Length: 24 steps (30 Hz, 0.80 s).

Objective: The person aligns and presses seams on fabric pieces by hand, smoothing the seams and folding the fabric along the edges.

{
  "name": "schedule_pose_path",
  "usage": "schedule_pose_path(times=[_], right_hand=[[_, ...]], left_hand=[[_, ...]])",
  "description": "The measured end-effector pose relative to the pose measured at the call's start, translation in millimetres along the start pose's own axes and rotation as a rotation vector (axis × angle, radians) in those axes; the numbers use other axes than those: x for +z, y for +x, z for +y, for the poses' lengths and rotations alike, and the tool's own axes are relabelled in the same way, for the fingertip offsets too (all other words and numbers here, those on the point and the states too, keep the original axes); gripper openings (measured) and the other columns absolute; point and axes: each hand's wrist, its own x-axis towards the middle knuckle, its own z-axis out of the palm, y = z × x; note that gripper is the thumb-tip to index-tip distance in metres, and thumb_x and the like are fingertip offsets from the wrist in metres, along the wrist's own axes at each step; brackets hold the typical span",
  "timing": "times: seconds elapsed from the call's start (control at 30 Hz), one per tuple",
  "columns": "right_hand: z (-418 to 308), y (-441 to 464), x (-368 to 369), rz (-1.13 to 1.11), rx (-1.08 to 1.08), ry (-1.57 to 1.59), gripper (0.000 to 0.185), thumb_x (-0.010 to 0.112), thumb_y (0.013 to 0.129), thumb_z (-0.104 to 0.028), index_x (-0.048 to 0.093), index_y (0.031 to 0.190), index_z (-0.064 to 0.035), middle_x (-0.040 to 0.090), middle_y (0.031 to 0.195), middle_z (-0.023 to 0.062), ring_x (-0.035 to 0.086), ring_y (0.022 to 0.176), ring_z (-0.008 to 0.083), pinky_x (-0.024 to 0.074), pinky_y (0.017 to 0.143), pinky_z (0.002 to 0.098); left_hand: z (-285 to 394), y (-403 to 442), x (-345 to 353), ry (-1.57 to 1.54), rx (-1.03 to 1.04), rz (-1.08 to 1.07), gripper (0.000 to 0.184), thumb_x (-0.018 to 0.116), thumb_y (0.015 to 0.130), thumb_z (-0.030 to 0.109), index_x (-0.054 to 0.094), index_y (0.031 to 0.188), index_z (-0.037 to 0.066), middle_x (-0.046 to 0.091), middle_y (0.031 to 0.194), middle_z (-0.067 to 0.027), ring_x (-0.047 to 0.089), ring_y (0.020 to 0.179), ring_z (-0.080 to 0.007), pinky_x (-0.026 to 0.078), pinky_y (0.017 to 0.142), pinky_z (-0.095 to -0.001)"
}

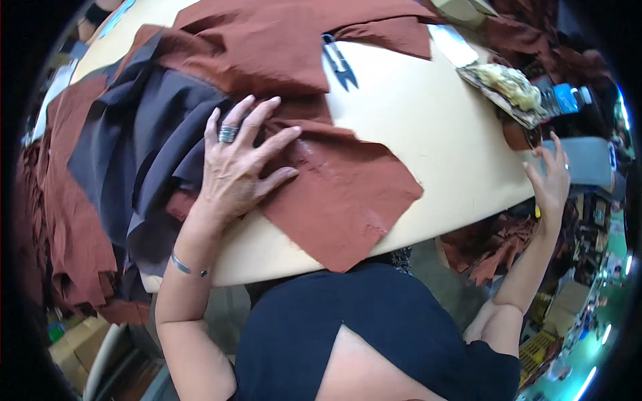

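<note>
My left hand [244,157] lies with fingers spread on the rust-brown fabric [341,194], where it meets dark grey fabric [154,127]. One corner of the brown piece hangs over the table's near edge. Out at the table's right edge is my right hand [552,177], raised with its fingers bent; the thumb and a fingertip come near each other beside a small brown object, and whether they hold anything is too small to tell. Thread snips [340,63] lie on the pale table [414,147], beyond the brown fabric.
A crumpled wrapped bundle [505,87] and a bottle with a blue label [568,99] are at the upper right. Brown scraps [491,244] lie below the table's right side. Cardboard boxes [80,341] stand at lower left. Part of another person's arm [87,28] shows at upper left.
</note>
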Motion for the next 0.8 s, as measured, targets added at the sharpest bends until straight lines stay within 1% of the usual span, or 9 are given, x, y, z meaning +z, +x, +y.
schedule_pose_path(times=[0.13, 0.27, 0.33, 0.4, 0.47, 0.53, 0.63, 0.73, 0.8], right_hand=[[-110.1, 11.2, -40.2, 0.163, -0.233, 0.599, 0.026, 0.066, 0.072, -0.005, 0.063, 0.098, -0.0052, 0.058, 0.113, 0.0103, 0.051, 0.111, 0.0265, 0.0422, 0.091, 0.0392], [-223.4, 18.4, -39.1, -0.168, -0.734, 1.413, 0.022, 0.061, 0.078, -0.002, 0.061, 0.100, -0.0018, 0.063, 0.094, 0.0124, 0.062, 0.085, 0.0229, 0.0500, 0.078, 0.0313], [-257.8, 19.9, -31.3, -0.507, -0.594, 1.547, 0.025, 0.056, 0.081, 0.004, 0.057, 0.105, 0.0010, 0.059, 0.095, 0.0083, 0.059, 0.093, 0.0156, 0.0486, 0.084, 0.0286], [-281.2, 24.4, -8.9, -0.522, -0.505, 1.675, 0.028, 0.054, 0.082, 0.005, 0.054, 0.110, 0.0004, 0.060, 0.098, 0.0085, 0.060, 0.094, 0.0157, 0.0498, 0.085, 0.0295], [-288.7, 23.7, 7.8, -0.281, -0.563, 1.560, 0.029, 0.056, 0.078, 0.005, 0.055, 0.107, -0.0006, 0.061, 0.098, 0.0127, 0.062, 0.091, 0.0227, 0.0508, 0.081, 0.0313], [-290.2, 26.9, 13.4, -0.090, -0.615, 1.427, 0.030, 0.056, 0.076, 0.006, 0.055, 0.105, -0.0014, 0.061, 0.100, 0.0147, 0.062, 0.090, 0.0271, 0.0513, 0.079, 0.0328], [-283.3, 36.0, 20.8, 0.282, -0.702, 1.097, 0.031, 0.058, 0.075, 0.004, 0.055, 0.106, -0.0026, 0.060, 0.103, 0.0142, 0.061, 0.093, 0.0301, 0.0504, 0.079, 0.0363], [-288.0, 32.4, 6.0, 0.428, -0.963, 1.164, 0.039, 0.060, 0.074, 0.010, 0.052, 0.111, 0.0010, 0.062, 0.102, 0.0166, 0.063, 0.090, 0.0320, 0.0509, 0.080, 0.0359], [-303.9, 21.4, -3.1, 0.236, -0.926, 1.319, 0.037, 0.058, 0.075, 0.010, 0.052, 0.110, 0.0008, 0.062, 0.100, 0.0163, 0.063, 0.089, 0.0302, 0.0498, 0.081, 0.0345]], left_hand=[[11.4, -9.0, 5.8, 0.026, 0.046, 0.063, 0.035, 0.068, 0.074, 0.029, 0.064, 0.108, 0.024, 0.048, 0.118, -0.0039, 0.042, 0.118, -0.0221, 0.023, 0.102, -0.0536], [4.7, -11.6, -1.6, -0.059, 0.101, 0.009, 0.021, 0.064, 0.080, 0.029, 0.066, 0.099, 0.020, 0.051, 0.113, -0.0045, 0.046, 0.112, -0.0222, 0.025, 0.101, -0.0533], [-1.6, -13.8, -5.4, -0.118, 0.100, -0.060, 0.019, 0.063, 0.080, 0.029, 0.065, 0.094, 0.017, 0.053, 0.109, -0.0057, 0.047, 0.111, -0.0230, 0.027, 0.100, -0.0525], [-8.9, -11.2, -3.2, -0.192, 0.065, -0.078, 0.018, 0.063, 0.080, 0.029, 0.062, 0.087, 0.012, 0.055, 0.104, -0.0070, 0.048, 0.110, -0.0249, 0.029, 0.098, -0.0496], [-15.8, -4.6, 3.4, -0.229, -0.004, 0.018, 0.025, 0.064, 0.079, 0.032, 0.060, 0.094, 0.012, 0.054, 0.109, -0.0063, 0.047, 0.112, -0.0266, 0.030, 0.098, -0.0478], [-19.4, -2.7, 0.5, -0.068, -0.043, -0.024, 0.057, 0.070, 0.071, 0.044, 0.052, 0.115, 0.013, 0.048, 0.124, -0.0071, 0.038, 0.125, -0.0279, 0.028, 0.100, -0.0496], [-13.0, -8.1, 1.9, 0.015, -0.136, 0.052, 0.071, 0.071, 0.065, 0.054, 0.051, 0.120, 0.014, 0.045, 0.129, -0.0066, 0.034, 0.129, -0.0280, 0.024, 0.102, -0.0544], [-3.5, -18.1, 5.2, 0.034, -0.210, 0.003, 0.079, 0.070, 0.062, 0.060, 0.049, 0.124, 0.017, 0.042, 0.133, -0.0058, 0.032, 0.130, -0.0279, 0.021, 0.103, -0.0583], [-10.9, -20.0, 11.1, -0.022, -0.182, -0.012, 0.082, 0.070, 0.061, 0.061, 0.047, 0.127, 0.016, 0.042, 0.135, -0.0051, 0.031, 0.131, -0.0271, 0.021, 0.103, -0.0580]])
